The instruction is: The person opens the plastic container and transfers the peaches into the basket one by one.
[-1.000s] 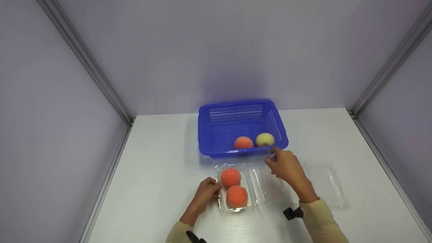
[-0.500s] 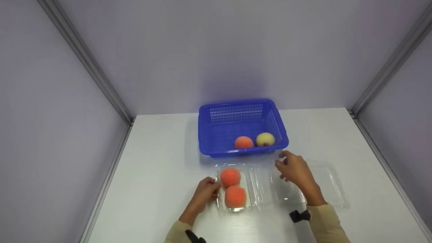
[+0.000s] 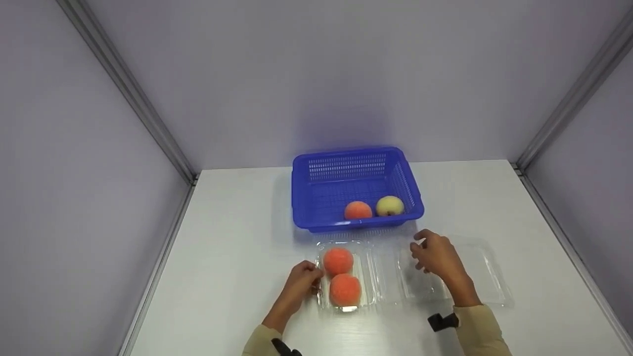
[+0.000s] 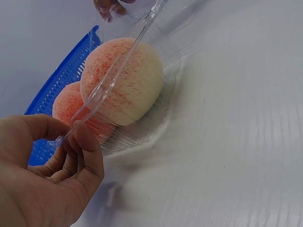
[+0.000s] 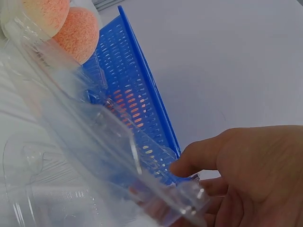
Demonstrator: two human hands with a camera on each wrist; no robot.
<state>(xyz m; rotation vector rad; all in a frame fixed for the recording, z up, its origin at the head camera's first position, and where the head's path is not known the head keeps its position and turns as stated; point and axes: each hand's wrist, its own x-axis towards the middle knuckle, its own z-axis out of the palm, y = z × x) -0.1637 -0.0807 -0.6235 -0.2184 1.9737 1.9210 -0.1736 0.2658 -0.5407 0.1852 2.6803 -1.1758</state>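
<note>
**Pinch visible on one side, unconfirmed on the other**

Left hand (image 3: 299, 282): thumb and curled fingertips nipping the outer rim of the clear clamshell container (image 3: 349, 309), no gap showing. Right hand (image 3: 437, 257): fingers curled behind the edge of the container's lid (image 5: 104, 132), thumb close by. Can't tell whether they actually meet on the plastic.

Container sits on the white table (image 3: 237, 277), just in front of the blue basket (image 3: 376, 221). Two peaches in its base: far one (image 3: 338, 261), near one (image 3: 345, 290). Basket has another peach (image 3: 358, 210) and a pale yellow fruit (image 3: 390, 205) by its front wall.

Risks, my read: thin lid could spring off the right fingers if that hold is loose. A hard tug on it might skid or tip the base, since only a rim pinch steadies it; round fruit could then roll. Lid may also snag the second clear container (image 3: 477, 267) lying at right.

Vs 1.0 s ago: right hand has come away from the basket's front rim, toward the wearer and further right. Left hand, basket and fruit look about the same.
</note>
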